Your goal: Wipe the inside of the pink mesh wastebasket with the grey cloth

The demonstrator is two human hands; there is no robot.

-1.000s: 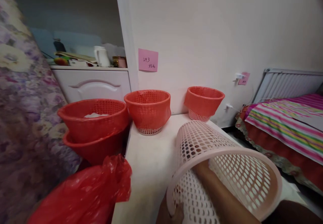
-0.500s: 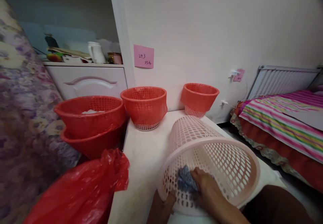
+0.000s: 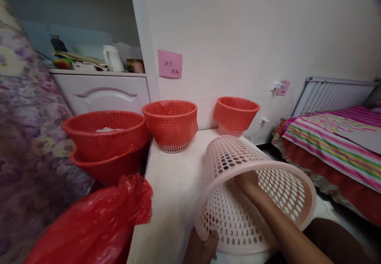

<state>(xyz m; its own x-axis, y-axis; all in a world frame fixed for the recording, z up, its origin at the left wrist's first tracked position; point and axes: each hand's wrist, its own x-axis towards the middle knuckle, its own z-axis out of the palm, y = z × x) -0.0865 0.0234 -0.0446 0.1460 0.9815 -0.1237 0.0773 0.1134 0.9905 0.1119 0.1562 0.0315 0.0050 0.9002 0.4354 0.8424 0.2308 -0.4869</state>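
A pale pink perforated plastic basket (image 3: 226, 228) lies on its side on the white table, its mouth facing me. My left hand (image 3: 204, 246) is closed on the lower left of its rim. Deep inside the basket reaches my right hand (image 3: 247, 180), its fingers out of sight behind the upper wall. Through the holes up there a dark bluish patch shows, which fits the blue-grey cloth seen in that hand a moment ago.
Two baskets lined with red plastic, a left one (image 3: 171, 123) and a right one (image 3: 237, 113), stand at the table's back. More red-lined baskets (image 3: 104, 137) are stacked at left, behind a red plastic bag (image 3: 92, 224). A bed (image 3: 336, 137) is at right.
My right hand has moved with the cloth from the basket's lower wall up and deeper inside. The basket has shifted slightly right, my left hand still on its rim.
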